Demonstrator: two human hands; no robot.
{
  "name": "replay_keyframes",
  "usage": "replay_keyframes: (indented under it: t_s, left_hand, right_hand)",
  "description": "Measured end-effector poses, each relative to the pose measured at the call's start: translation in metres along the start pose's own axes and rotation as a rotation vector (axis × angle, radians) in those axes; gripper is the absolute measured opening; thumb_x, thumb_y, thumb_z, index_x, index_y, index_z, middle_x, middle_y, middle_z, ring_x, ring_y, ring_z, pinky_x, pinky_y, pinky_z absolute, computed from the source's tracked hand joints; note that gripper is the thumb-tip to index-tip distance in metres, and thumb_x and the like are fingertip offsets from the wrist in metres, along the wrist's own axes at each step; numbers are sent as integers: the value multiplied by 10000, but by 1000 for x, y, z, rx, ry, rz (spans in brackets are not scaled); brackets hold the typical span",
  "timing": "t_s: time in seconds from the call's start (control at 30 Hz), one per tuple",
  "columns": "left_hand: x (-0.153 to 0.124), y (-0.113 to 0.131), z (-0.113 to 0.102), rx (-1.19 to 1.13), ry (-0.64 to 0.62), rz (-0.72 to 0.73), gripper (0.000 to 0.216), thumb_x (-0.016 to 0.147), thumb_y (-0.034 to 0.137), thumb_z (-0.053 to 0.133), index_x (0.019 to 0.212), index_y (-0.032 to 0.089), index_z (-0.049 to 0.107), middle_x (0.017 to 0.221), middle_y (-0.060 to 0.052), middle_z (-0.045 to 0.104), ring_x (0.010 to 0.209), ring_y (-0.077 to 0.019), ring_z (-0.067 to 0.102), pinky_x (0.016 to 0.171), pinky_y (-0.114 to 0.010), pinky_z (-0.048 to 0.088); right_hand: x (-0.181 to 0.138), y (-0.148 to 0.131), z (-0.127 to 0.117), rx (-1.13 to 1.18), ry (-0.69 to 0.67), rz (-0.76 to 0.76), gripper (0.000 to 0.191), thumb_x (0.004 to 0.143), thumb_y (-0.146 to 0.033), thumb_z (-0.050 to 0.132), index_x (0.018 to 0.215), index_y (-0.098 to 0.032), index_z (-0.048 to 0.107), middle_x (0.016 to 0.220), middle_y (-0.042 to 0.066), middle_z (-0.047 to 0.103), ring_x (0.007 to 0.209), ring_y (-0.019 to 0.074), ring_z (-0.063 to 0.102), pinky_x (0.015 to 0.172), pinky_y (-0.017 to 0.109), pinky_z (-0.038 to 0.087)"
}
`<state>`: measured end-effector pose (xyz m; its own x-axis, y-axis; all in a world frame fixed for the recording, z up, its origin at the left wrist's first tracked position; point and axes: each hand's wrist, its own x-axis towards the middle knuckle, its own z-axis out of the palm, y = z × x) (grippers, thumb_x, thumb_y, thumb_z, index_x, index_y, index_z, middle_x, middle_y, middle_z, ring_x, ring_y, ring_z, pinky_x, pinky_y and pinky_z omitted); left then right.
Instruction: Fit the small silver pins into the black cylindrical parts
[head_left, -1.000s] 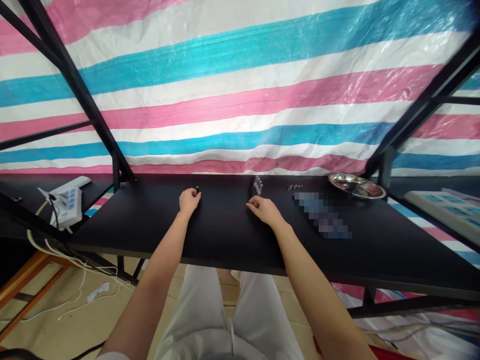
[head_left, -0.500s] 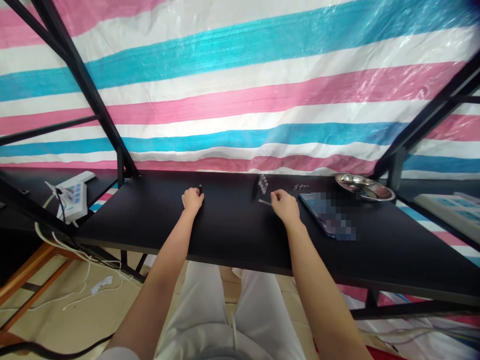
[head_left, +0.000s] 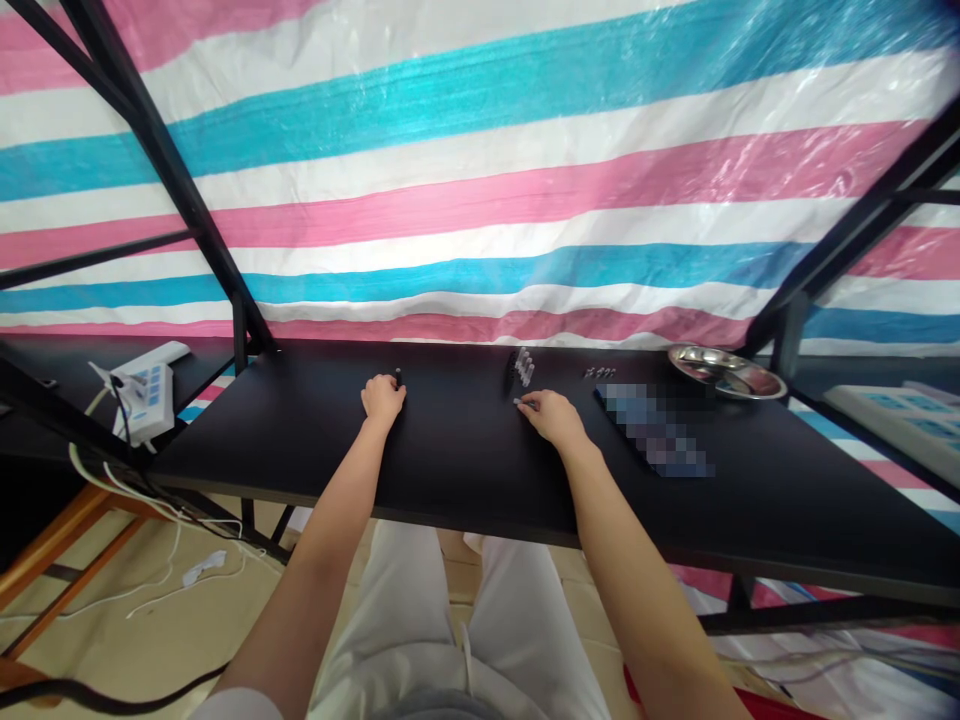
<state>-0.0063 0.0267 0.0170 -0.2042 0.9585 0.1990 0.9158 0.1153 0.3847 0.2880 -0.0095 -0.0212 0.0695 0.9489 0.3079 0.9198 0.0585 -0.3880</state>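
Note:
My left hand (head_left: 382, 397) rests curled on the black table (head_left: 450, 450), fingers closed round a small dark pen-like piece whose tip (head_left: 397, 375) sticks out past the knuckles. My right hand (head_left: 551, 413) lies on the table to the right, fingertips pinched on a thin pale rod (head_left: 517, 402). Just beyond it stands a small rack of silvery bits (head_left: 520, 366).
A few tiny dark parts (head_left: 594, 373) lie right of the rack, then a flat blurred device (head_left: 654, 428) and a metal dish (head_left: 724, 371). Black frame posts (head_left: 238, 335) rise at both table ends. A power strip (head_left: 146, 388) with cables sits far left.
My right hand moved right toward the blurred device with the thin rod showing, then came back left toward the rack. The left hand has stayed put.

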Motion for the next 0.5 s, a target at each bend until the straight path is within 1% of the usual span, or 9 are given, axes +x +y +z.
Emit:
replay_keyframes:
  t_s: [0.1, 0.17, 0.3, 0.4, 0.5]
  left_hand:
    - [1, -1, 1, -9, 3, 0, 156, 742, 315, 571, 800, 217, 677, 917, -62, 670, 905, -226, 586, 768, -315, 437]
    - [1, -1, 2, -14, 8, 5, 154, 740, 313, 571, 797, 216, 678, 917, -63, 669, 902, -227, 587, 765, -318, 437]
    - [1, -2, 3, -26, 10, 17, 149, 740, 312, 578, 792, 212, 675, 914, -65, 667, 896, -229, 588, 757, -319, 433]
    - [2, -2, 3, -38, 10, 27, 142, 741, 321, 585, 783, 217, 674, 902, -58, 667, 894, -221, 588, 757, -312, 426]
    - [3, -3, 3, -62, 3, 25, 138, 739, 322, 591, 787, 221, 673, 886, -46, 668, 902, -217, 586, 771, -319, 417]
  right_hand:
    - [-1, -3, -1, 28, 5, -22, 122, 728, -267, 558, 748, -203, 660, 726, 50, 614, 657, 165, 560, 586, 263, 382]
    - [-2, -7, -4, 64, 17, -39, 118, 735, -269, 541, 742, -201, 638, 673, 34, 593, 619, 155, 540, 568, 256, 368]
    - [-5, -20, -13, 211, 100, -105, 163, 767, -335, 496, 802, -199, 580, 572, -8, 522, 538, 133, 484, 546, 244, 349]
    - [-8, -28, -17, 338, 175, -121, 187, 769, -366, 482, 845, -201, 523, 557, -32, 491, 506, 117, 456, 555, 236, 361]
    - [-9, -33, -17, 422, 209, -122, 181, 751, -356, 490, 852, -207, 478, 558, -45, 475, 492, 109, 440, 561, 234, 374]
